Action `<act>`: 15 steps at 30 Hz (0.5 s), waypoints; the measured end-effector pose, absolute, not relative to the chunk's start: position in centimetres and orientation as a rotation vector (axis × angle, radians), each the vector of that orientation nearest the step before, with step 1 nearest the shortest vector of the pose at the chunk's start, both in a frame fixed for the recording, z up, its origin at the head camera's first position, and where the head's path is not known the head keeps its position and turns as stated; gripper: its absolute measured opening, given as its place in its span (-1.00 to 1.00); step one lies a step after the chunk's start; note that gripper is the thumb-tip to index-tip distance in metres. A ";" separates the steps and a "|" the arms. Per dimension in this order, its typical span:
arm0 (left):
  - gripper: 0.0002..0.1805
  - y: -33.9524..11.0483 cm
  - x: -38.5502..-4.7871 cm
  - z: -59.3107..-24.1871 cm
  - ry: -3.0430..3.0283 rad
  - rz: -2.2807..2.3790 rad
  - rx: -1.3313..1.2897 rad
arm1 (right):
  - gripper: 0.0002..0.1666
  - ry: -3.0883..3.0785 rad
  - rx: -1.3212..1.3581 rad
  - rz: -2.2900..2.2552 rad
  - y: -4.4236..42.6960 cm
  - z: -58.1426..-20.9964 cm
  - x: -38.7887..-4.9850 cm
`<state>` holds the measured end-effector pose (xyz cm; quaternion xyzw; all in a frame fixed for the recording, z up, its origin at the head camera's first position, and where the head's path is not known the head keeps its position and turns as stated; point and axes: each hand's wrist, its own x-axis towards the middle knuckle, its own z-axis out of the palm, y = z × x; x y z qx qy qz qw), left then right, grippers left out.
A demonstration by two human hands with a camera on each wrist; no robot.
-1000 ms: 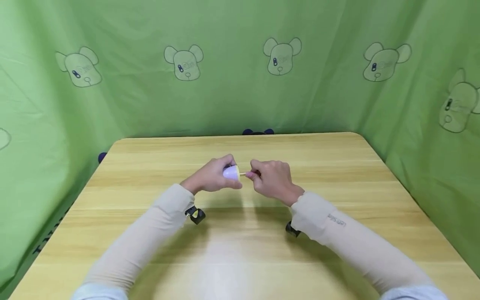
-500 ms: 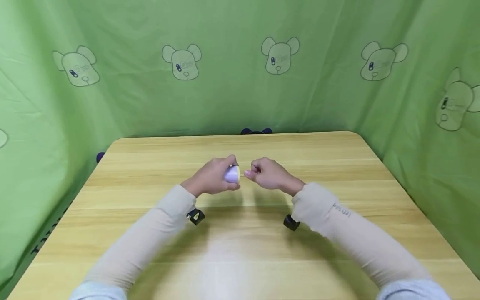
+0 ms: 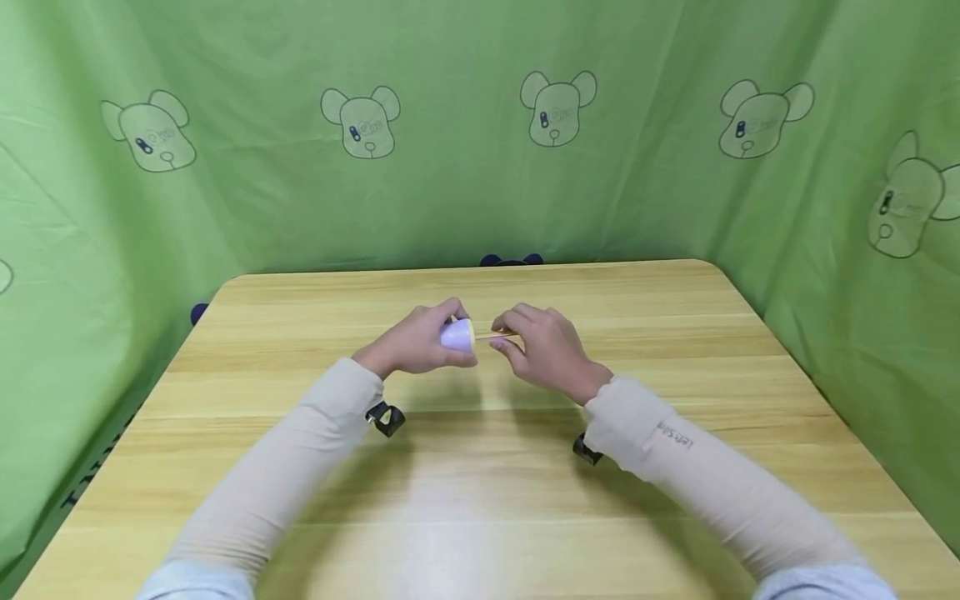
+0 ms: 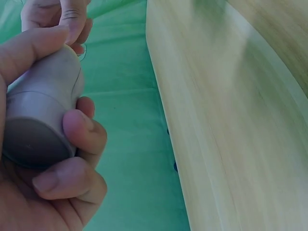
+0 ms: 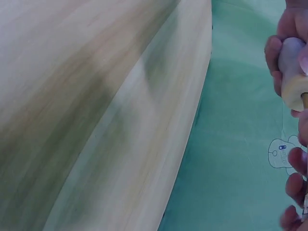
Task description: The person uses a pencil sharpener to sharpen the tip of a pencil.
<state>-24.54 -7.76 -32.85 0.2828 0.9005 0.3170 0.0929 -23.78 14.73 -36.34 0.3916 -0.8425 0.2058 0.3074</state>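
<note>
A small purple cylinder with a pale yellow end, by its look a pencil sharpener (image 3: 456, 336), is held above the table in my left hand (image 3: 416, 343). Thumb and fingers curl round its body, and its dark base shows in the left wrist view. From the hole in the yellow end sticks a thin pencil (image 3: 484, 337); its tip is hidden inside. My right hand (image 3: 551, 348) pinches the pencil between thumb and fingers, a short way from the yellow end. In the right wrist view the pencil (image 5: 305, 100) is cut off by the frame edge.
Both hands are over a light wooden table (image 3: 465, 483) with rounded far corners. A green curtain (image 3: 465, 200) with printed bear heads hangs round its back and sides. Black wrist cameras (image 3: 386, 418) hang below the sleeves.
My right hand's fingers have loosened from a tighter curl and stretched along the pencil, so more of it shows. Both hands have risen slightly; the left has shifted a little left with the sharpener.
</note>
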 end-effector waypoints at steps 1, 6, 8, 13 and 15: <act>-0.45 -7.8 -24.6 -32.8 2.671 0.951 0.830 | -0.83 -2.187 1.034 0.518 14.8 -36.4 -23.8; -0.46 -7.7 -24.8 -32.6 2.643 1.000 0.793 | -0.86 -2.014 1.021 0.418 15.1 -36.9 -24.3; -0.46 -7.7 -24.8 -32.5 2.634 1.001 0.795 | -0.85 -1.974 1.028 0.416 15.3 -37.1 -24.4; -0.47 -7.7 -24.7 -32.2 2.624 1.015 0.785 | -0.69 -1.903 1.010 0.417 15.3 -37.4 -24.7; -0.48 -7.6 -24.7 -32.2 2.618 1.034 0.774 | -0.62 -1.868 0.994 0.407 15.2 -37.6 -24.8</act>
